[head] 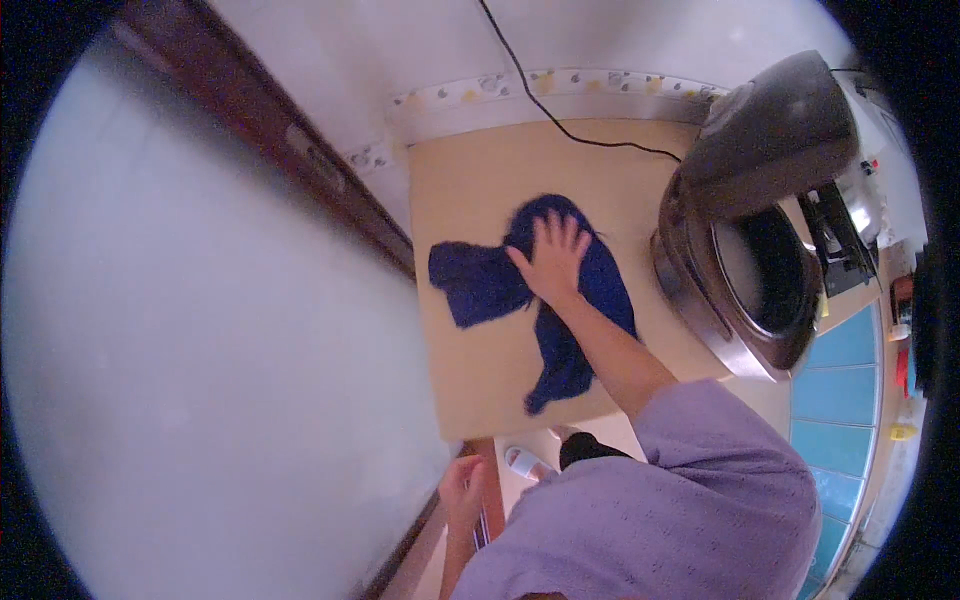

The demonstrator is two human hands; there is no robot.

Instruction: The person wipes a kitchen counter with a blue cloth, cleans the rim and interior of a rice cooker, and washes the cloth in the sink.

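Observation:
A dark navy cloth [487, 281] lies spread unevenly on a beige tabletop [487, 382], one part reaching left and another hanging towards the near edge. My right hand [556, 259] rests palm down on its upper part, fingers fanned out and not gripping it. The forearm crosses over the cloth's right side and hides some of it. Lower down, my left hand [463, 484] hangs beside my body, off the near edge of the table. Its fingers look curled, and whether anything is inside them is hidden.
A brown and silver electric appliance [686, 292] with a tilted upper part stands at the table's right. A black cord [581, 140] runs from it up the wall. To the left is a large pale panel [225, 360] with a dark wooden frame [300, 142]. Blue-green tiled fronts [832, 397] lie at right.

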